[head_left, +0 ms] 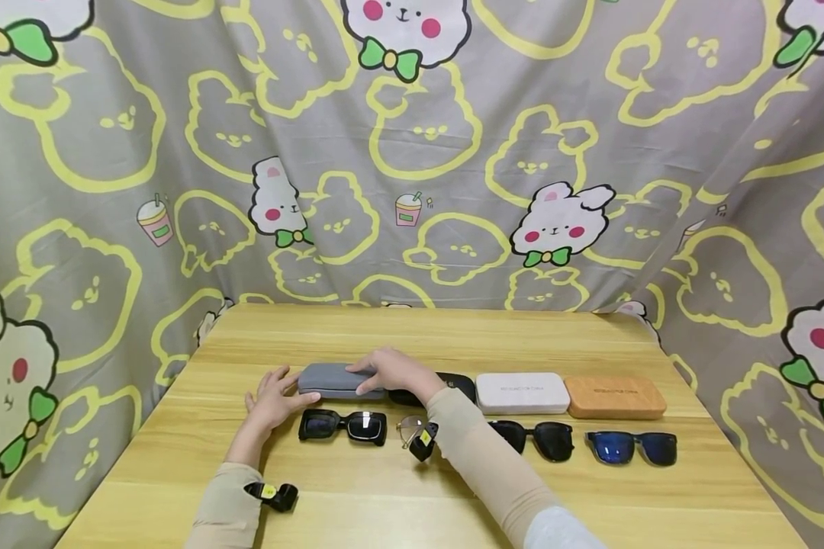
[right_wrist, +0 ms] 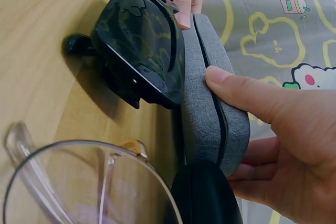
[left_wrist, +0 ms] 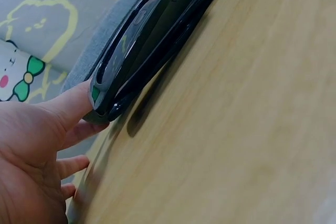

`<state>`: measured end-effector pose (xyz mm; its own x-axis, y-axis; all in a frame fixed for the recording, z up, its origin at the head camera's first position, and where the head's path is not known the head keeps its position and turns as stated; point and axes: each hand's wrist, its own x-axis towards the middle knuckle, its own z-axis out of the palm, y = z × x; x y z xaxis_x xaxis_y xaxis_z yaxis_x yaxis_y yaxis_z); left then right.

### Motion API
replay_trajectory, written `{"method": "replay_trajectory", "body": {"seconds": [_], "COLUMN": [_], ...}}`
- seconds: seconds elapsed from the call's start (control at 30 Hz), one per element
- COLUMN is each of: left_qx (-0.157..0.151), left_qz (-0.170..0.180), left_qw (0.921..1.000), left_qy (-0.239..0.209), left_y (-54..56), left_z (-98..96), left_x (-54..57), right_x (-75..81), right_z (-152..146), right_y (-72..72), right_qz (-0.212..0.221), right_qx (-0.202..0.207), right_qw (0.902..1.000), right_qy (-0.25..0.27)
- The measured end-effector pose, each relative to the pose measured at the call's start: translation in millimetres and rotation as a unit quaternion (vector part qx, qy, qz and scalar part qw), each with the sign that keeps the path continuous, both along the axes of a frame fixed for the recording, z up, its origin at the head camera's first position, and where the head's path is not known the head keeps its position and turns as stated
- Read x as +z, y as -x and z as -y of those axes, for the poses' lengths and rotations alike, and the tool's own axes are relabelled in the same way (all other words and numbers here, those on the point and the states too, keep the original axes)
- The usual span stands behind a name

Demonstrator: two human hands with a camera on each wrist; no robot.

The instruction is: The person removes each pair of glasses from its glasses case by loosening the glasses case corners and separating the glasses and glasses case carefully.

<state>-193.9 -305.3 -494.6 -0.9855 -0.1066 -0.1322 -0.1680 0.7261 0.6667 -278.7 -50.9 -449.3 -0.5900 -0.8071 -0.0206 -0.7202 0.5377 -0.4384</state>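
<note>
A grey fabric glasses case (head_left: 333, 378) lies closed at the left end of a row of cases. My left hand (head_left: 271, 402) grips its left end, with the thumb on the front side. At the other end my right hand (head_left: 400, 372) holds the case; in the right wrist view its thumb (right_wrist: 218, 77) presses near the dark seam while the fingers reach behind. Black thick-framed sunglasses (head_left: 367, 427) stand just in front of the case. A black case (head_left: 461, 386) adjoins it on the right, partly hidden by my right arm.
Further right lie a white case (head_left: 522, 393) and an orange case (head_left: 616, 397). In front are thin-rimmed glasses (head_left: 405, 431), partly covered, dark sunglasses (head_left: 552, 442) and blue-lensed sunglasses (head_left: 614, 448). A patterned curtain (head_left: 446, 168) surrounds the wooden table (head_left: 357, 503).
</note>
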Motion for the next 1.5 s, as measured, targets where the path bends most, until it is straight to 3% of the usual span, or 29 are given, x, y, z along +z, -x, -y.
{"method": "replay_trajectory", "body": {"seconds": [0.4,1.07,1.5], "left_qx": [-0.001,0.002,-0.001], "left_qz": [-0.001,-0.014,-0.019], "left_qw": [1.0000,0.9998,0.9995], "left_qy": [0.003,0.013,0.026], "left_y": [1.0,0.9,1.0], "left_z": [1.1,-2.3,-1.1], "left_x": [-4.5,-5.9,-3.8], "right_x": [-0.2,-0.6,4.1], "right_z": [2.9,5.9,3.3], "right_y": [-11.0,-27.6,-29.6], "right_qz": [-0.012,-0.103,-0.101], "right_qx": [-0.021,-0.047,-0.048], "right_qw": [0.9995,0.9898,0.9892], "right_qy": [-0.020,-0.086,-0.095]}}
